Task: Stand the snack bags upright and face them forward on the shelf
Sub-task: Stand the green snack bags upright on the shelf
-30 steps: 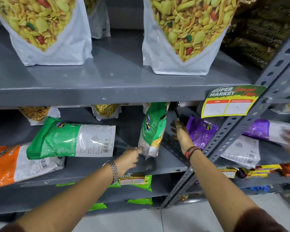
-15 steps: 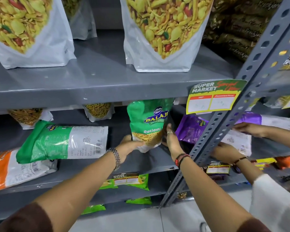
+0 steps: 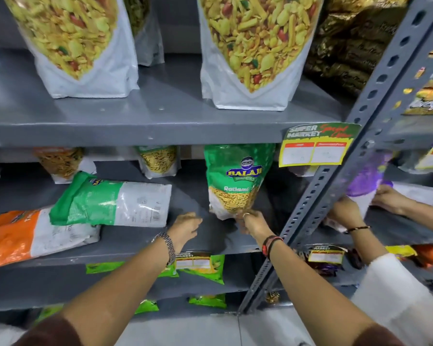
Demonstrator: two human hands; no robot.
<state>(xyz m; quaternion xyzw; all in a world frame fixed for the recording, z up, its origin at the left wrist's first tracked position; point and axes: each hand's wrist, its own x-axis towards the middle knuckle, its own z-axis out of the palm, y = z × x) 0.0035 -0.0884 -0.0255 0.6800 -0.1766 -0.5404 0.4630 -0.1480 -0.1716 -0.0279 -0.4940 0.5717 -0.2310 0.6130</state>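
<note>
A green snack bag [image 3: 238,181] stands upright on the middle shelf [image 3: 135,242], its front label facing me. My right hand [image 3: 254,222] pinches the bag's bottom edge. My left hand [image 3: 185,227] hovers just left of the bag, off it, fingers loosely curled and holding nothing. A second green bag [image 3: 110,203] lies flat on its side further left, back label up. It rests partly on an orange bag [image 3: 23,238] that also lies flat.
A slanted grey steel upright [image 3: 335,176] stands right of my right arm, with a yellow price tag [image 3: 315,147] on the shelf edge. Beyond it, another person's hands [image 3: 345,213] handle a purple bag [image 3: 363,186]. Large white snack bags [image 3: 248,58] stand above.
The green bag turned from edge-on to label-forward and now stands further back. My left hand has let go of it and drawn back left. My right hand has dropped to its bottom edge.
</note>
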